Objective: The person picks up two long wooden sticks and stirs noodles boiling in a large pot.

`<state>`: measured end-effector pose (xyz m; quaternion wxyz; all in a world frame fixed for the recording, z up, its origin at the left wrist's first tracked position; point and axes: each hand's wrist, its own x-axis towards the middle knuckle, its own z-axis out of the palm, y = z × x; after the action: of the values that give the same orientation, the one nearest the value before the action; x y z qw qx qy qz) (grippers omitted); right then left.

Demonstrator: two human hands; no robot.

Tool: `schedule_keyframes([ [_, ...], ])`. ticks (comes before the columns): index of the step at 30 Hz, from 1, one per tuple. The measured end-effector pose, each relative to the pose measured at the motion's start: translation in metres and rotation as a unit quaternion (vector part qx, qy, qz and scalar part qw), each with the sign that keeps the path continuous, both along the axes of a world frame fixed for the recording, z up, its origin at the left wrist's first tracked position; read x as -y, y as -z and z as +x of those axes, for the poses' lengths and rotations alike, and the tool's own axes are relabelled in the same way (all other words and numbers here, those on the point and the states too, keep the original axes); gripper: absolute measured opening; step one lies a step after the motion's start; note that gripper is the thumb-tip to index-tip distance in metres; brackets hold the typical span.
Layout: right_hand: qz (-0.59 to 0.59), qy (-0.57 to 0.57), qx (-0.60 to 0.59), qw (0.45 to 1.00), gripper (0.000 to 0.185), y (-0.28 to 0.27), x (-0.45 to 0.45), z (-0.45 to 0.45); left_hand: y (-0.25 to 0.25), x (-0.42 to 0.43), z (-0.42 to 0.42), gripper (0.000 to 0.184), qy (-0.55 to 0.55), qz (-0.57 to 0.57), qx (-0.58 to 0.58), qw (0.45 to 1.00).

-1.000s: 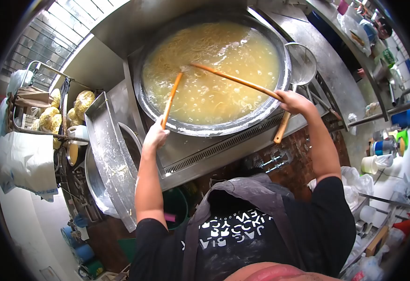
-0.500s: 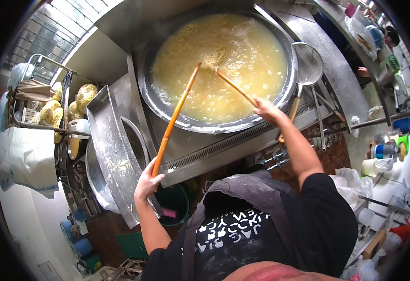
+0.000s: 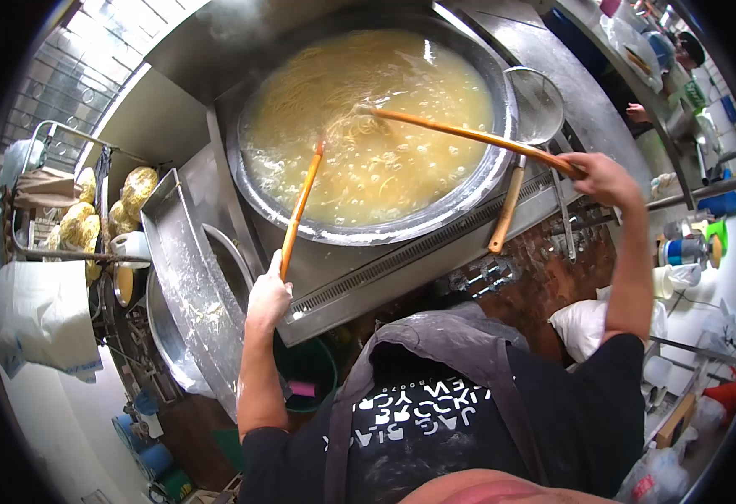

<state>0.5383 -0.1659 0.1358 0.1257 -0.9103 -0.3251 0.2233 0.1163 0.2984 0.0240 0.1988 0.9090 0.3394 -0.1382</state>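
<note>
A wide round pot (image 3: 359, 233) is full of bubbling, cloudy yellow liquid with noodles (image 3: 368, 130) in it. My left hand (image 3: 269, 296) is closed around the lower end of a long wooden stick (image 3: 303, 206), whose far tip dips into the liquid left of the middle. My right hand (image 3: 600, 178), out past the pot's right rim, grips a second wooden stick (image 3: 477, 134). That stick reaches across the rim, and its tip is among the noodles near the pot's centre.
A wire strainer (image 3: 536, 105) with a wooden handle (image 3: 508, 210) rests at the pot's right edge. Left stands a floury metal trough (image 3: 196, 277) over a large metal bowl (image 3: 162, 336). Yellow bundles in bags (image 3: 138, 189) sit on a rack. Another person's hand (image 3: 636, 112) shows at far right.
My right hand has swung out to the right and its stick now lies flatter across the pot. My left hand has moved slightly up, its stick tip shifting left and down. The view has shifted a little.
</note>
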Motion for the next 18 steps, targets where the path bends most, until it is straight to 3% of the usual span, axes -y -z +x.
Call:
schedule_keyframes([
  [2, -0.045, 0.023, 0.037, 0.998, 0.051, -0.046, 0.022, -0.018, 0.003, -0.001, 0.025, 0.069, 0.043, 0.011, -0.027, 0.999],
  [4, -0.093, 0.038, 0.119, 0.988, 0.052, -0.048, 0.04, -0.021, 0.001, 0.002, 0.055, 0.056, 0.089, 0.004, -0.023, 0.996],
  [5, -0.116, 0.044, 0.161, 0.979, 0.053, -0.049, 0.047, -0.021, 0.005, 0.003, 0.072, 0.059, 0.098, -0.012, -0.047, 0.994],
  [6, -0.184, 0.062, 0.18, 0.964, 0.04, -0.06, 0.026, -0.034, 0.011, 0.0, 0.092, 0.063, 0.106, -0.026, -0.068, 0.992],
  [7, -0.193, 0.057, 0.182, 0.962, 0.037, -0.045, 0.03, -0.02, 0.019, -0.003, 0.109, 0.068, 0.115, -0.041, -0.093, 0.988],
  [10, -0.201, 0.042, 0.171, 0.964, 0.035, 0.05, 0.017, 0.04, 0.057, 0.005, 0.158, 0.05, 0.093, -0.081, -0.038, 0.992],
  [11, -0.192, 0.042, 0.157, 0.968, 0.043, 0.081, -0.001, 0.06, 0.063, 0.014, 0.179, 0.047, 0.08, -0.094, -0.029, 0.992],
  [13, -0.064, 0.042, 0.128, 0.989, 0.047, 0.163, -0.038, 0.105, 0.088, 0.018, 0.219, 0.041, 0.07, -0.104, -0.009, 0.992],
  [14, -0.095, 0.084, 0.058, 0.99, 0.048, 0.169, -0.075, 0.117, 0.096, 0.018, 0.24, 0.038, 0.066, -0.107, 0.001, 0.992],
  [16, -0.045, 0.011, 0.089, 0.995, 0.041, 0.228, -0.121, 0.157, 0.064, 0.03, 0.283, 0.033, 0.054, -0.118, -0.038, 0.991],
  [18, -0.037, -0.039, 0.104, 0.993, 0.035, 0.241, -0.167, 0.185, 0.05, 0.03, 0.318, 0.03, 0.055, -0.11, -0.052, 0.991],
])
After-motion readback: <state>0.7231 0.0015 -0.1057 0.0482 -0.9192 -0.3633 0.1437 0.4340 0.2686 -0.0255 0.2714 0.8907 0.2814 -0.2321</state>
